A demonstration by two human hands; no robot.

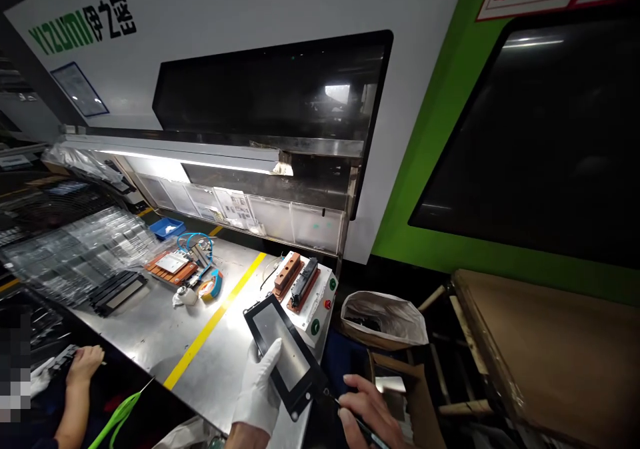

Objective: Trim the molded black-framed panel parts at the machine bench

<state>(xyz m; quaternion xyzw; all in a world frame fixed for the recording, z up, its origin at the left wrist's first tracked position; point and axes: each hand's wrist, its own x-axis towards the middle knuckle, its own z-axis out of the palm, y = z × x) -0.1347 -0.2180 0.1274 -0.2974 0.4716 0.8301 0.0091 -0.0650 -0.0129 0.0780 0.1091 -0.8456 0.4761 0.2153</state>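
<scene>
My left hand [260,385], in a white glove, grips the near long edge of a flat black-framed panel [285,352] with a grey middle, holding it tilted over the steel table's right end. My bare right hand [373,412] is closed on a thin dark tool [345,409] whose tip touches the panel's near right corner. Just beyond the panel sits a white fixture box [313,299] with copper-coloured blocks, a black part, and red and green buttons.
The steel table [160,332] has a yellow stripe, tape rolls, a copper plate, black frames and clear plastic trays at left. Another person's hand [85,362] rests at lower left. A bag-lined bin [385,319], cardboard boxes and a big white-green machine [410,169] stand right.
</scene>
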